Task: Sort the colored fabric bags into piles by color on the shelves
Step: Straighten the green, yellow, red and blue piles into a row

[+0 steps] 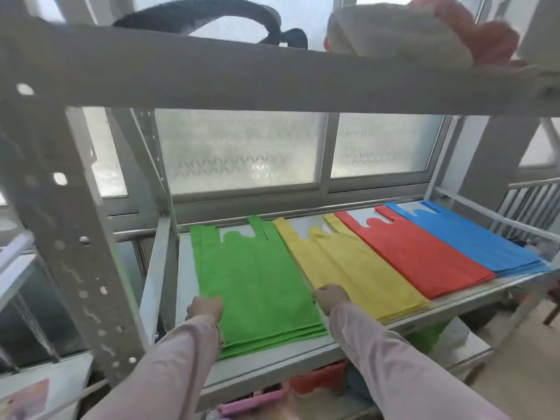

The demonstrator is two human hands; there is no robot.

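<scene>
Squaring the green pile (257, 283), lower centre of the frame, on the middle shelf (185, 268). Left hand (204, 309) curled at its left edge, right hand (331, 298) at its right edge, touching the yellow pile (348, 268); gripping or only pressing, cannot tell. Red pile (418, 256) and blue pile (472, 241) further right. Next, likely: fetching loose fabric (318, 380) from below, matched by colour.

Frosted window (239, 150): patterned glass in a pale sliding frame, spanning the background. Black curved band (212, 18): lies at top of view, against the glass; its kind cannot be told. Cream fabric bundle (394, 31): top right, blurred, touching a red-orange soft item (485, 34) on its right. Grille of pale vertical bars (527, 204): far right. Wood-tone floor (515, 374): lower right, with a dark furniture leg (553, 310) standing on it. Printed sheet (24, 398): bottom left corner.
</scene>
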